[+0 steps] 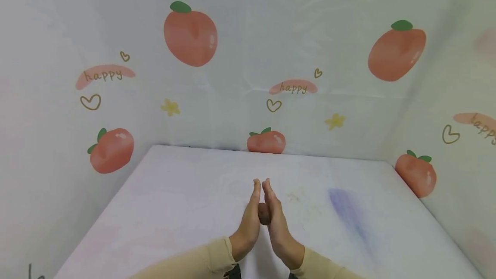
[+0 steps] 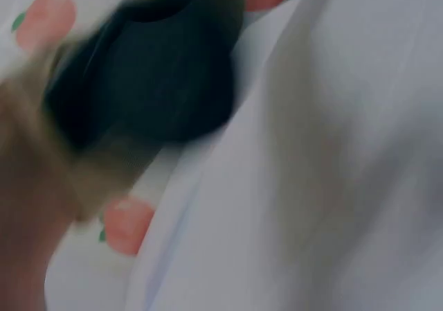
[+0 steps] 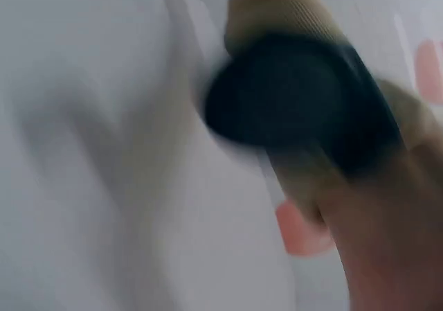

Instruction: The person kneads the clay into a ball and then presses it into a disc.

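Observation:
A small brown rounded lump point(image 1: 264, 214) sits between the two palms in the head view, held up over the white table. On its left side the left hand point(image 1: 249, 223) presses flat against it, fingers straight and pointing up and away. The right hand point(image 1: 280, 229) presses from the other side in the same way. The fingertips stand close together with a narrow gap. Much of the lump is hidden by the palms, and its material is unclear. Neither wrist view shows the lump; each is blurred, with part of a hand or wrist at its edge.
The white table point(image 1: 186, 193) bears a bluish-purple smear point(image 1: 348, 214) at the right and faint stains. A white curtain point(image 1: 232, 55) printed with red fruit surrounds it on the back and sides. A dark rounded device point(image 2: 159, 75) on a tan sleeve fills part of the left wrist view.

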Demonstrator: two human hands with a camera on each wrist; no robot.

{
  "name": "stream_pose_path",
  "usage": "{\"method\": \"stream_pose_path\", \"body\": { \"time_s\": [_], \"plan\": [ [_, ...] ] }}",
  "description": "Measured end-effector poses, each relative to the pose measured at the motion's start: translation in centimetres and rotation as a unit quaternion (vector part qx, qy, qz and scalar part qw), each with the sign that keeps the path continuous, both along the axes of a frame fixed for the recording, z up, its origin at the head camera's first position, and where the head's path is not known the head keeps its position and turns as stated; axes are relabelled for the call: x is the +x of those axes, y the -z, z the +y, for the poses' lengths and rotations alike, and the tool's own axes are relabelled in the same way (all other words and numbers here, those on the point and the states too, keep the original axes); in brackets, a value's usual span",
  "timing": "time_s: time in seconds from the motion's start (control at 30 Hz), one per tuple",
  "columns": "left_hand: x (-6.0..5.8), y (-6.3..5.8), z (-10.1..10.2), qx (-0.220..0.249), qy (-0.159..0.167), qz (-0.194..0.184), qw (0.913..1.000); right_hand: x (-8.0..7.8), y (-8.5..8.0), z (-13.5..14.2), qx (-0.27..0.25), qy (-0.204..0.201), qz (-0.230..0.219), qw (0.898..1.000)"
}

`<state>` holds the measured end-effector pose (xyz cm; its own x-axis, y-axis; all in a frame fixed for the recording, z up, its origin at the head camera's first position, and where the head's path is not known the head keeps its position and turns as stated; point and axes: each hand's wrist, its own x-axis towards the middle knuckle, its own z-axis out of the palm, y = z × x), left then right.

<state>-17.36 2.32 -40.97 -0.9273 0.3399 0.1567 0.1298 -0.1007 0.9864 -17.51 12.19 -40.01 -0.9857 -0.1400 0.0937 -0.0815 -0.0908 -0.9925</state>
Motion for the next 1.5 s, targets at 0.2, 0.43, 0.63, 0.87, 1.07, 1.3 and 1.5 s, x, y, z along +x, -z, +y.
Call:
{"method": "stream_pose_path", "body": {
  "time_s": [0.2,0.43,0.63,0.87,1.07,1.3,1.5],
  "plan": [
    [1.6,0.2,0.2,-0.012,0.042,0.008,0.9990,-1.0,-0.1,0.8,-0.011,0.039,0.008,0.999],
    [0.8,0.2,0.1,-0.029,0.001,0.008,0.9995,-0.2,0.4,0.1,0.039,0.032,-0.022,0.999],
    [1.0,0.1,0.2,-0.032,0.010,0.005,0.9994,-0.5,0.5,0.1,0.039,0.038,-0.034,0.998],
    [1.3,-0.2,0.1,-0.035,0.014,-0.001,0.9993,-0.4,0.4,-0.1,0.013,0.049,-0.015,0.999],
    [0.9,-0.5,0.0,-0.020,-0.019,0.005,0.9996,0.0,0.1,-0.6,0.029,0.033,-0.036,0.998],
    [1.2,-0.7,0.0,-0.025,0.002,0.014,0.9996,0.0,-0.3,-0.6,0.012,0.057,-0.025,0.998],
    [1.3,-0.6,0.0,-0.023,0.004,0.009,0.9997,0.0,-0.1,-0.8,0.008,0.060,-0.033,0.998]
  ]
}}
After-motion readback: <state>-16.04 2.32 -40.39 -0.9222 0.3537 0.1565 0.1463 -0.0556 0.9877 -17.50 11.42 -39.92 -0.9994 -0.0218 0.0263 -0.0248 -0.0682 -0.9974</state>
